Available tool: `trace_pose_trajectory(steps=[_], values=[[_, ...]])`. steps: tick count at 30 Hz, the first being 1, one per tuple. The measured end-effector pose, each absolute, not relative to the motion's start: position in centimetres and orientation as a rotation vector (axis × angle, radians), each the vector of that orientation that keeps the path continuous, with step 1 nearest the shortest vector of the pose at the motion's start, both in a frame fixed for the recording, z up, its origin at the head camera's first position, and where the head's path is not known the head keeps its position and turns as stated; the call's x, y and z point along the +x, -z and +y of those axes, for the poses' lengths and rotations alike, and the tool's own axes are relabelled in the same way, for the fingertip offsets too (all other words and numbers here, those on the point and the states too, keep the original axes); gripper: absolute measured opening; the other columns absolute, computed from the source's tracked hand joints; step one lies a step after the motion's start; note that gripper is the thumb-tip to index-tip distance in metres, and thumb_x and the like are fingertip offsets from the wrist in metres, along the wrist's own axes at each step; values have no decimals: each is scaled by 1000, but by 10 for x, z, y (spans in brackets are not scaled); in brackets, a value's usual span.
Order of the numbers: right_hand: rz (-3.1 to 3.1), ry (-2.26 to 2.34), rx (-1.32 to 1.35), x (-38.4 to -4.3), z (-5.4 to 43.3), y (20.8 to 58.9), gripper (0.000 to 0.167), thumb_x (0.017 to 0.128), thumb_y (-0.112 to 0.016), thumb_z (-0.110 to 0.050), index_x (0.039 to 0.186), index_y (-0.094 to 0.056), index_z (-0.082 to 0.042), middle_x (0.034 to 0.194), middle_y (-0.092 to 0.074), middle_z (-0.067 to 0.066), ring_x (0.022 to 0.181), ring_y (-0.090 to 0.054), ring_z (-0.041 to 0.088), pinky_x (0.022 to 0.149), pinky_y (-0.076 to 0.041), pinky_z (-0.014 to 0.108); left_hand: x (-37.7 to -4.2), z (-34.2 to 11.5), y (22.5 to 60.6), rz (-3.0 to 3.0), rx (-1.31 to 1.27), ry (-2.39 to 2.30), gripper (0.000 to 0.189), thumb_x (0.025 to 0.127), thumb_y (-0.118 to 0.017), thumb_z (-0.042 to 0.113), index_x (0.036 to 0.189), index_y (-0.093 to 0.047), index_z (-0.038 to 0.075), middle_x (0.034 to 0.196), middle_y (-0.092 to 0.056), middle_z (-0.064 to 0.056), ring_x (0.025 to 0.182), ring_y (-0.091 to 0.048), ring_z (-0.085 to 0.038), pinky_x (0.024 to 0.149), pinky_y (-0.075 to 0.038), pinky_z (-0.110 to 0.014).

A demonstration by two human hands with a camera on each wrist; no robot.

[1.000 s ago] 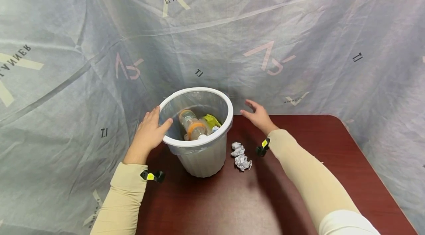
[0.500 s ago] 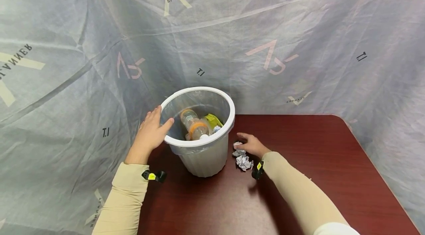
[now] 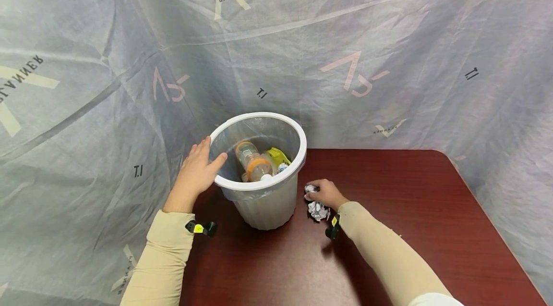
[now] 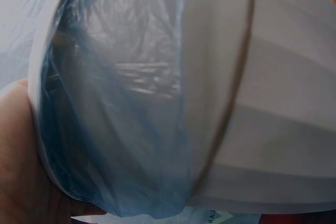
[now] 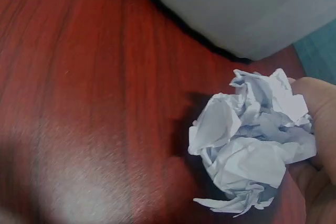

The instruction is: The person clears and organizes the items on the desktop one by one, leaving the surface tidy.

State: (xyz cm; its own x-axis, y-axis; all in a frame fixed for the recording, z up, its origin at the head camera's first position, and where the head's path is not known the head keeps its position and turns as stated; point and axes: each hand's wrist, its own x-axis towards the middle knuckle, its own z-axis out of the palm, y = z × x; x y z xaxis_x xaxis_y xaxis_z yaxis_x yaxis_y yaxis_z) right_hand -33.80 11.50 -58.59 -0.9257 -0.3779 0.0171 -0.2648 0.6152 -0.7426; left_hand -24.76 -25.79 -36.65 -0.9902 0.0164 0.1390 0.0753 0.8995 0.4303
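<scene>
A light grey waste bin (image 3: 268, 207) with a white rim and a clear liner stands upright on the table. My left hand (image 3: 194, 171) rests against the left of its rim, fingers straight and thumb reaching over the edge. To the right of the bin, my right hand (image 3: 328, 194) holds a crumpled paper ball (image 3: 310, 189) between thumb and fingers, low over the tabletop. Nearer me lies a second crumpled paper ball (image 3: 318, 211), close beside the right hand. In the right wrist view, crumpled paper (image 5: 252, 140) covers part of the fingers.
Inside the bin are a clear bottle (image 3: 254, 161) with orange ends, a yellow wrapper (image 3: 278, 156) and other litter. The dark red table (image 3: 410, 190) extends to the right. Grey printed sheeting (image 3: 276, 46) hangs behind and at both sides.
My right hand has come down from above the table beside the bin to the farther paper ball, and its fingers have closed around it. The left hand stays at the rim.
</scene>
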Motion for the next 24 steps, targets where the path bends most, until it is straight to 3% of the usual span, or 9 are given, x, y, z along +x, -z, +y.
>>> trace_pose_trajectory(steps=[4, 10, 13, 19, 24], values=[[2703, 1244, -562, -343, 119, 585, 44, 90, -76, -18, 130, -68, -1, 127, -68, 16, 119, -63, 31, 95, -53, 48, -248, -259, 368, -2936, -67, 673, 87, 102, -41, 57, 161, -13, 0, 164, -17, -27, 152, -8, -48, 118, -11, -66], [2776, 1335, -530, -359, 139, 565, 36, 88, -76, -14, 121, -72, 0, 112, -73, 15, 102, -67, 27, 89, -53, 42, -249, -258, 367, -2936, -70, 666, 87, 102, -40, 58, 162, -14, 1, 164, -18, -26, 152, -9, -48, 118, -12, -66], [2829, 1346, -485, -368, 155, 541, 36, 88, -77, -16, 119, -72, 1, 107, -74, 16, 97, -67, 27, 87, -53, 41, -249, -255, 365, -2932, -74, 668, 86, 102, -41, 57, 161, -15, 1, 164, -20, -27, 152, -10, -48, 118, -13, -66], [2943, 1269, -491, -383, 179, 476, 45, 93, -73, -19, 129, -65, 6, 114, -71, 24, 96, -66, 30, 83, -52, 41, -246, -255, 364, -2932, -74, 674, 84, 103, -43, 53, 161, -16, -1, 163, -20, -28, 151, -10, -49, 119, -13, -65], [2959, 1301, -475, -389, 180, 423, 47, 96, -71, -22, 136, -62, 2, 118, -69, 24, 95, -64, 29, 76, -51, 33, -246, -257, 364, -2928, -77, 681, 85, 103, -42, 54, 161, -15, -2, 163, -19, -29, 151, -10, -50, 118, -12, -66]])
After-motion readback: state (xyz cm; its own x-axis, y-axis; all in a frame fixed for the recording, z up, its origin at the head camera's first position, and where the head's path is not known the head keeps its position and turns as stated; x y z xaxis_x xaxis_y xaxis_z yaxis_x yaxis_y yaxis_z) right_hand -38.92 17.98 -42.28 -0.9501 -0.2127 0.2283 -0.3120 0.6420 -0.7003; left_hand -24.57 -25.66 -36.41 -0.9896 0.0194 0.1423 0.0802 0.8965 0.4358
